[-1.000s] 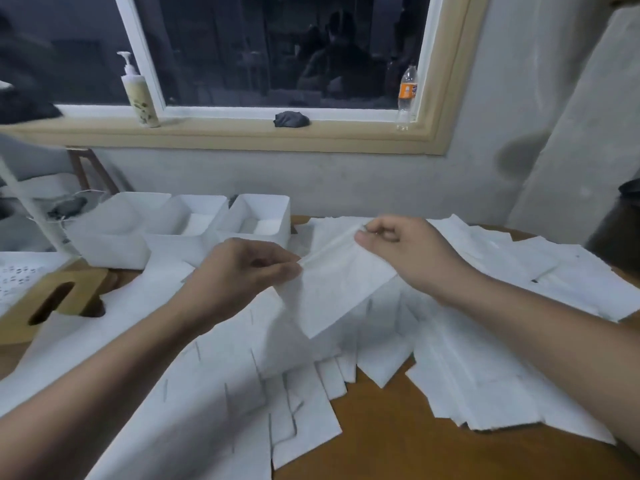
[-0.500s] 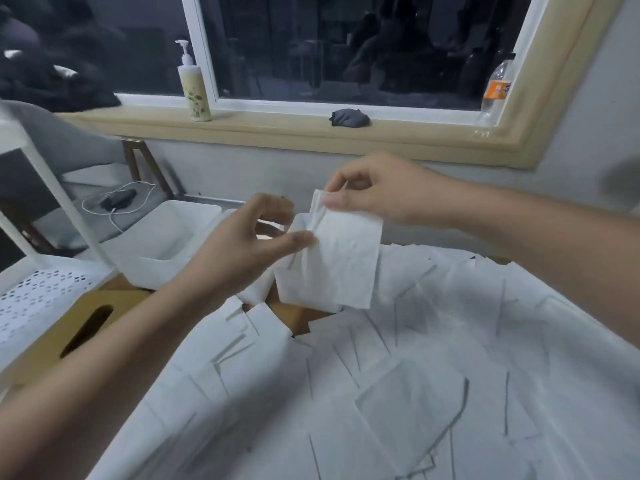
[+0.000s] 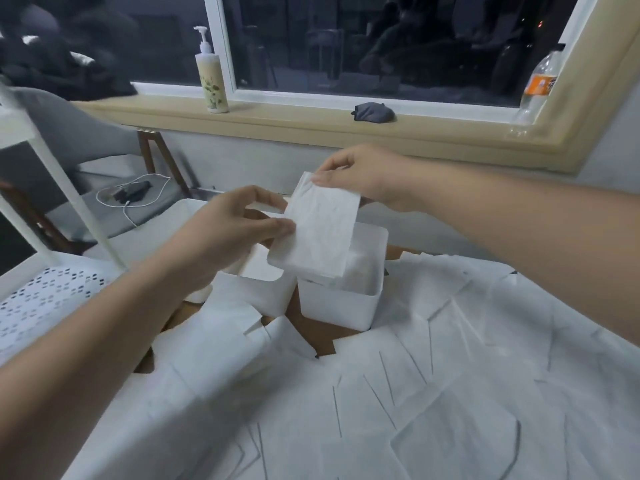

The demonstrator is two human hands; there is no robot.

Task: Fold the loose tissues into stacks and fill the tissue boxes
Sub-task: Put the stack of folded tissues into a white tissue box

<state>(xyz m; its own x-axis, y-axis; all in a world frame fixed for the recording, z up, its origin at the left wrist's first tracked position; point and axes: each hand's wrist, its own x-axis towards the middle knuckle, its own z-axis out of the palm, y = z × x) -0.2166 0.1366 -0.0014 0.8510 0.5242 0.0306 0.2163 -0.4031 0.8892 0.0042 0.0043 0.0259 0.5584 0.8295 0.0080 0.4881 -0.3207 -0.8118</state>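
A folded white tissue (image 3: 320, 230) hangs tilted over the open white tissue box (image 3: 341, 304) at the table's middle. My right hand (image 3: 367, 176) pinches the tissue's top edge. My left hand (image 3: 235, 233) pinches its left edge between thumb and fingers. Inside that box lies a stack of folded tissues (image 3: 360, 268). A second white box (image 3: 258, 292) stands just left of it, partly behind my left hand. Loose tissues (image 3: 433, 393) cover most of the wooden table.
A third white box (image 3: 188, 207) shows behind my left wrist. A white perforated shelf (image 3: 45, 296) with a slanted post stands at the left. On the windowsill are a pump bottle (image 3: 211, 77), a dark cloth (image 3: 374, 112) and a plastic bottle (image 3: 538, 86).
Both hands have carried the tissue forward from above the pile to over the right box. The tissue is now folded smaller. The view has moved closer to the boxes.
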